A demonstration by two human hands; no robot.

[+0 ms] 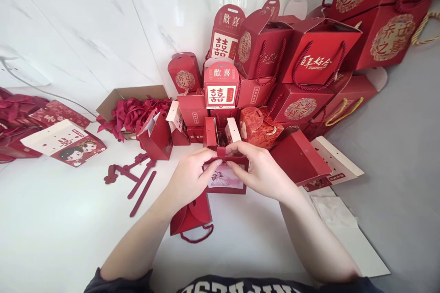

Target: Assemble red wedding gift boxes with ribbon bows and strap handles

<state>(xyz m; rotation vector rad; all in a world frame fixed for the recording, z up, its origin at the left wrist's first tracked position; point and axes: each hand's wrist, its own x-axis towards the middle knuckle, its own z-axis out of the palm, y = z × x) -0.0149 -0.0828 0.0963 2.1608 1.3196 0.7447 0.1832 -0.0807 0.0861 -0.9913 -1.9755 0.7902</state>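
Observation:
A small red gift box (227,188) with a pink front picture of a gowned figure stands upright on the table before me. My left hand (194,171) is closed at the left of its top edge, thumb in front and fingers behind. My right hand (257,167) grips the same edge from the right in the same way. Between my fingertips a short piece of dark red ribbon (222,151) sticks up at the middle of the top. Just below my left hand lies a flat red box (191,215) with a rope handle.
Red gift boxes (264,50) are stacked at the back and right. An open carton (130,91) holds dark red ribbons. Dark red strips (142,192) lie on the left of the white table (62,238). Another printed box (68,144) lies far left; white sheets (364,242) lie right.

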